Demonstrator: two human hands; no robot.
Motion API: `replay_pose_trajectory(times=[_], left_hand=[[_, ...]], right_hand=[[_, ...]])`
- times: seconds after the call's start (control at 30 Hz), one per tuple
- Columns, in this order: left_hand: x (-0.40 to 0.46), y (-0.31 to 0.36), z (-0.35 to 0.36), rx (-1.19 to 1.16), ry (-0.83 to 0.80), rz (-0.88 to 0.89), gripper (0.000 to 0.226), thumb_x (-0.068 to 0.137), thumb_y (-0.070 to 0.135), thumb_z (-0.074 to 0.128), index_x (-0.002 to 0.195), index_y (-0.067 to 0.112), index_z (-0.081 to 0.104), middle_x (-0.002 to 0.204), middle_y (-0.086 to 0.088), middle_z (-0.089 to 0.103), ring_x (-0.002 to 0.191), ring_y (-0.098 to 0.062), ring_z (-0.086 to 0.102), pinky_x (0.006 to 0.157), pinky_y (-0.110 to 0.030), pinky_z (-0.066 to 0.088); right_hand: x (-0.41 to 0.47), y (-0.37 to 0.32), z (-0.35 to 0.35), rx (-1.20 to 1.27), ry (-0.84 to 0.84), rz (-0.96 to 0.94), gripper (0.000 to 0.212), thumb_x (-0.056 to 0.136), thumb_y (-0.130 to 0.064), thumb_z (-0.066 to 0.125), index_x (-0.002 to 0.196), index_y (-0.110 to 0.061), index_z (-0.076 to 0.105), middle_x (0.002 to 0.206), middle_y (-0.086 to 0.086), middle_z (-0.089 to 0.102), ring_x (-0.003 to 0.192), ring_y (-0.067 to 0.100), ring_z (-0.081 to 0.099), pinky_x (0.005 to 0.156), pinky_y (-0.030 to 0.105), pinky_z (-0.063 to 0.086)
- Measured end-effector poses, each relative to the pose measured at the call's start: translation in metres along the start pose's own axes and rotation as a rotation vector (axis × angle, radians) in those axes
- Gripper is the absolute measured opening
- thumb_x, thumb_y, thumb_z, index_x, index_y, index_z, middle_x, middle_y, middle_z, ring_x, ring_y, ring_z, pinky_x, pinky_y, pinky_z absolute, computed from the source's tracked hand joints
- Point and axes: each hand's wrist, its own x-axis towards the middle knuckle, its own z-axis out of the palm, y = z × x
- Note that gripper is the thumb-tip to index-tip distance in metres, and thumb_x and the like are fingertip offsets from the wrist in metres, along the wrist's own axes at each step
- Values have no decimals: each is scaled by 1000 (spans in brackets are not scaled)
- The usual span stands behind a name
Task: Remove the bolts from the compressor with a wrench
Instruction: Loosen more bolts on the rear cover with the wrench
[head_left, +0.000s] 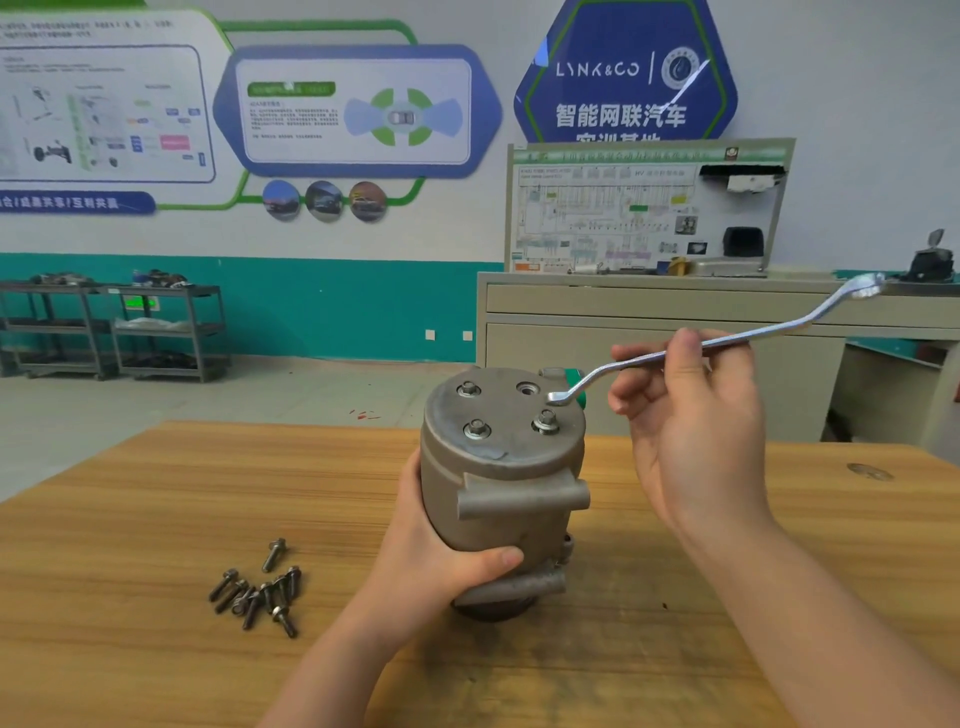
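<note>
Compressor stands mid-frame on the table, looking heavy, rigid; left hand wraps its side for steadying. Right hand pinches the wrench mid-shaft above the bolts.

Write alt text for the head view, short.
A left hand steadies an upright compressor on a wooden table while the right hand holds a wrench over its bolted top. Loose bolts lie to the left.

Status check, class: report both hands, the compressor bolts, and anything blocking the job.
Left hand grips compressor. Right hand holds wrench; its ring end sits beside the empty hole. Three bolts seated. Nothing blocking.
</note>
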Motion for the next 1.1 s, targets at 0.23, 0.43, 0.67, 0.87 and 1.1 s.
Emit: replay_pose_trajectory(times=[0.23,0.43,0.67,0.87,1.1], left_hand=[[-1,2,2,-2,10,4,117,43,39,93,140,35,28,119,31,58,115,7,55,86,-4,42],[-1,6,4,12,15,2,113,43,36,97,135,36,31,127,18,57,116,9,54,90,-6,42],[0,6,3,5,-8,5,116,42,39,94,138,33,28,120,29,58,117,4,56,92,-11,45],[0,9,4,18,-15,-16,118,43,42,93,140,36,26,127,22,56,116,7,54,91,-8,45],[0,5,-1,7,-30,-37,122,45,42,95,144,34,24,127,23,56,118,4,55,91,-11,46]], right_hand=[[-15,3,3,-281,-187,-445,10,99,-22,50,91,-27,48,82,8,68,53,12,62,52,29,51],[-21,15,-7,-556,-504,-799,6,97,-15,56,101,-12,57,89,7,62,81,-5,64,67,20,53],[-35,38,-9,-361,-428,-797,11,106,-29,38,102,-20,44,93,8,58,78,2,57,73,19,46],[-45,34,5,-116,-94,-577,10,103,-42,39,99,-43,48,81,3,62,50,18,54,52,24,44],[-33,24,2,-276,-215,-778,12,105,-30,44,102,-33,55,93,-17,66,62,13,67,60,32,52]])
